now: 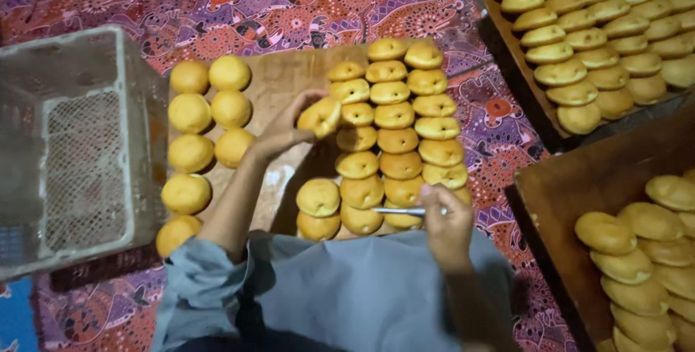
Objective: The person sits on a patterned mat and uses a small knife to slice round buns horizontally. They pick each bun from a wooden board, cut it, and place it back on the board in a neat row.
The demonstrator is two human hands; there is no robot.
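A person seen from above, with 2 bare forearms and 2 bare hands. The left hand (279, 131) and the right hand (445, 225) wear no gloves, rings or watch that can be made out. The garment (362, 290) is a loose, soft grey-blue cloth covering the torso and lap. The left sleeve (195, 272) is pushed up and bunched in thick folds near the elbow.

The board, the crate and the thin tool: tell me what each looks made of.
The board looks like bare wood: matte tan, with pale floury patches. The crate looks like grey plastic, with moulded mesh walls. The thin tool in the right hand looks like metal, judging by its silvery glint; whether it is a blade is unclear.
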